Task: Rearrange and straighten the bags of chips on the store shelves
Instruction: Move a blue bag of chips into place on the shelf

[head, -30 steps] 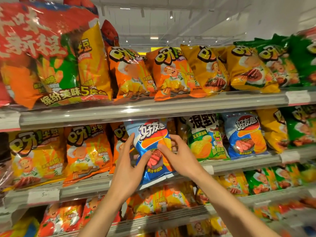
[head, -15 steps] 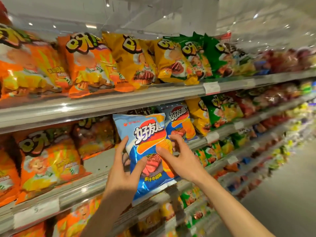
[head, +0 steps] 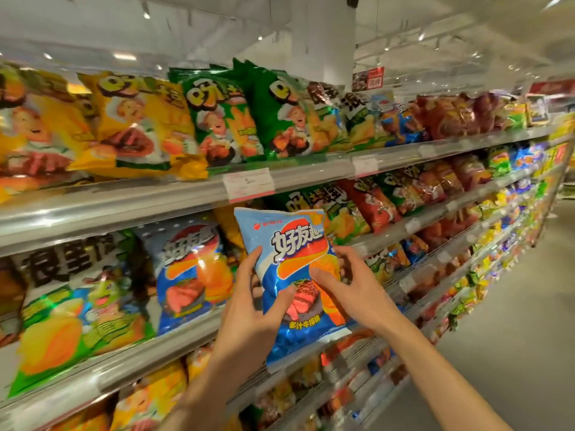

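Left grip [head: 252, 309] wrapped on left edge of blue chip bag [head: 295, 275]: thumb across the front, fingers behind. Right grip [head: 351, 287] pinching the bag's right side, thumb on the front, fingers curled round the edge. Bag held upright between both grips, clear of the shelf, in front of the middle shelf [head: 186, 337]. Just left of left grip: 2nd blue bag of same design [head: 189, 269] standing on that shelf, leaning back. Further left: green-and-white bag with yellow chips [head: 77, 306]. Behind and right of right grip: green bag [head: 336, 209], then red bags [head: 370, 203] along the same shelf. Above the grips: price tag [head: 249, 183] on upper shelf edge [head: 124, 203]; over it yellow bags [head: 133, 126] to the left, green bags [head: 249, 113] straight above. Rows to the far right blurred, can't tell types.
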The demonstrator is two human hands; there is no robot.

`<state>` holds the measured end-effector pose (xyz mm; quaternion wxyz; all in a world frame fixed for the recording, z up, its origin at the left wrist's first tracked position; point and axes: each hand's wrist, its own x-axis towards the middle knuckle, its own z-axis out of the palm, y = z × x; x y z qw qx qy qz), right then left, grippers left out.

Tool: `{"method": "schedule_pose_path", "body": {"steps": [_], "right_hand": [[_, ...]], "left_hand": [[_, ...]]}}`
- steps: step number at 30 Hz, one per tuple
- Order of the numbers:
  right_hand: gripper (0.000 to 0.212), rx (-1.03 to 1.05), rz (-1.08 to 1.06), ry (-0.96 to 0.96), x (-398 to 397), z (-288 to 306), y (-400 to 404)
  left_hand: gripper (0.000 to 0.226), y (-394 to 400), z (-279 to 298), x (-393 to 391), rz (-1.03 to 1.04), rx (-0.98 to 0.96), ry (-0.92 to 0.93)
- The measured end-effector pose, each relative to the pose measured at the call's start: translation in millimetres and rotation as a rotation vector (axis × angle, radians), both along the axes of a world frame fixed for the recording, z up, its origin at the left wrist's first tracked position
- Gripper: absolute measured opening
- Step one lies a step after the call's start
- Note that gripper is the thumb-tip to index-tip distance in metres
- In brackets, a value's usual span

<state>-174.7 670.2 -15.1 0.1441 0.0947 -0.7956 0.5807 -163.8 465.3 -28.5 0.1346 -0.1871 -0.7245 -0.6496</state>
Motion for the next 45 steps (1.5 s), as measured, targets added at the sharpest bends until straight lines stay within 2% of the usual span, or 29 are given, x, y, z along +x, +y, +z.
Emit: {"method": "schedule_pose_path", "body": {"steps": [4,9,15,19,25,27,32,36,39,45], "right_hand": [[0.059,0.030,-0.053,-0.030,-27,-4,72],[0.052,0.027,-0.090,-0.051,-66,-8,139],[0.065,0.030,-0.144,-0.075,-125,-11,203],[0.083,0.040,-0.161,-0.091,-163,-5,240],[0.075,0.077,-0.165,-0.139,-213,11,295],[0.070,0.035,-0.140,-0.163,-228,12,311],[0.082,0.014,-0.057,-0.151,-263,16,345],[0.073,-0.033,0.042,-0.166,-296,17,373],[0.065,0.020,0.077,-0.104,-323,14,399],[0.066,0.086,0.169,-0.001,-380,9,466]], "left_hand": [[0.075,72,0,-36,-0.072,0.023,-0.020],[0.073,139,-1,-84,-0.097,-0.054,0.002],[0.074,203,-2,-135,-0.039,-0.223,0.099],[0.072,243,1,-178,-0.080,-0.207,0.041],[0.069,299,3,-235,-0.122,-0.120,0.009],[0.069,313,3,-249,-0.128,-0.103,-0.003],[0.071,342,4,-279,-0.096,-0.089,0.007],[0.076,368,5,-298,-0.021,-0.104,0.010],[0.070,394,4,-313,0.024,-0.081,0.005],[0.064,467,6,-338,0.141,-0.036,0.039]]}}
